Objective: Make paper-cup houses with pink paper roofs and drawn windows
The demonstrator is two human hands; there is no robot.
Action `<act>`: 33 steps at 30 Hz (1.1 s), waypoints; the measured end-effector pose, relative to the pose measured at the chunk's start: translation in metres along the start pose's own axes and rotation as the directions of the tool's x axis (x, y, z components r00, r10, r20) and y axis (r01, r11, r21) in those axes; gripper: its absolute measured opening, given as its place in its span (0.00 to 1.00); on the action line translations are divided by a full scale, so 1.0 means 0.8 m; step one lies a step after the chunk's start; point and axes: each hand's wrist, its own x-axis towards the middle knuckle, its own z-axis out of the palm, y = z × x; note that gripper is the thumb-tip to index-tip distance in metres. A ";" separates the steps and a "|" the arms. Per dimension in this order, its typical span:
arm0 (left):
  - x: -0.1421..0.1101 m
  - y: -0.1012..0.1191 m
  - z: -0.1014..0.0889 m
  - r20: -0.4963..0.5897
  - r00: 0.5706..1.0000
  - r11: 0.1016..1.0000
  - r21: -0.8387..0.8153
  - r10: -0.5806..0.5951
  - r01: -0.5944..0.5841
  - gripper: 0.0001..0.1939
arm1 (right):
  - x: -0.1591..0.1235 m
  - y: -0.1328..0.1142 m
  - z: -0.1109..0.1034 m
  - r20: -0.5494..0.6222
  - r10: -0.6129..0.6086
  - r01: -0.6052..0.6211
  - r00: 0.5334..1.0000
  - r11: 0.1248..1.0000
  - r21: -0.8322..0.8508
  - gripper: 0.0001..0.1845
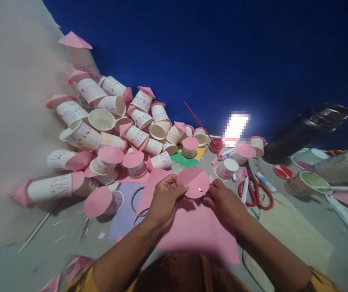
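Observation:
My left hand [166, 198] pinches the left edge of a round pink paper disc [193, 181], with the thumb on top. Closed at the disc's right edge is my right hand [222, 200]; a bit of pink paper shows at its fingertips. A small white glint and a dark spot lie by the disc's lower right edge, too small to make out. Beneath both hands spreads a large pink paper sheet [202, 231], partly over a lilac sheet [122, 213]. Red-handled scissors [265, 196] lie right of my right hand.
Decorated paper cups [87, 136] with pink tops pile up at left. Behind the hands stand a small red pot [215, 145] and a white cup [227, 168]. A dark bottle [301, 132], stacked cups [341, 166] and markers [346, 215] are at right. A thin stick [39, 225] lies left.

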 end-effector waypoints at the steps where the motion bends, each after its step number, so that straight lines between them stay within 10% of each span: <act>1: 0.001 -0.001 0.002 0.010 1.000 0.999 -0.032 -0.019 0.019 0.17 | 0.000 0.001 0.001 -0.003 0.013 -0.013 1.000 1.000 0.027 0.02; 14: 0.007 -0.006 0.013 -0.010 0.999 0.998 -0.059 -0.039 0.038 0.17 | -0.001 0.002 -0.007 -0.123 -0.053 0.079 0.991 0.974 0.212 0.09; 23: -0.002 -0.033 0.031 0.066 0.985 0.987 -0.019 -0.157 0.159 0.16 | -0.007 -0.030 -0.029 -0.123 0.256 -0.028 0.959 0.516 0.856 0.13; 33: 0.018 -0.002 0.008 -0.003 0.998 0.962 0.268 0.059 -0.056 0.13 | -0.009 -0.019 -0.038 0.076 0.146 -0.144 0.986 0.543 0.827 0.13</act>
